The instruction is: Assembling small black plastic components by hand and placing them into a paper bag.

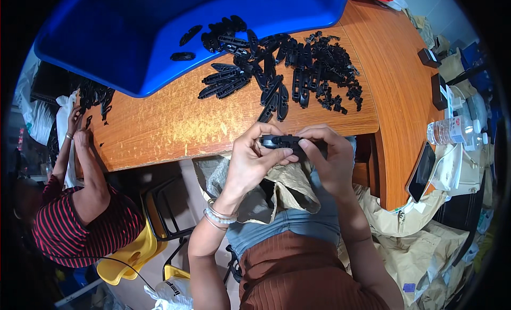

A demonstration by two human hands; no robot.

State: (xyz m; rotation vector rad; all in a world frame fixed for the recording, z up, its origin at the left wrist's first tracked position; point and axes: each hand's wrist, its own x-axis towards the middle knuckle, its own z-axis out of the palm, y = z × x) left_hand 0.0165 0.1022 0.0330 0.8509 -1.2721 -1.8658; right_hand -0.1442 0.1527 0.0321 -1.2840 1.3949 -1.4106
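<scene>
Between my two hands, just off the table's front edge, is an elongated black plastic part point(278, 141). My left hand point(254, 160) grips its left end, thumb below and fingers round the far side. At its right end my right hand point(327, 153) pinches it with thumb and forefinger; whether a second small piece is there too I cannot make out. Beyond my hands lie long black plastic parts point(226, 81) in a loose heap. To their right spreads a pile of small black clips point(335, 70). An open paper sack point(290, 190) rests on my lap under my hands.
A big blue bin point(159, 70) lies along the far side of the wooden table point(175, 126), some black parts at its mouth. At left a co-worker point(85, 219) handles black parts. A phone point(420, 171) and water bottles point(452, 131) stand right; sacks point(404, 251) lie below.
</scene>
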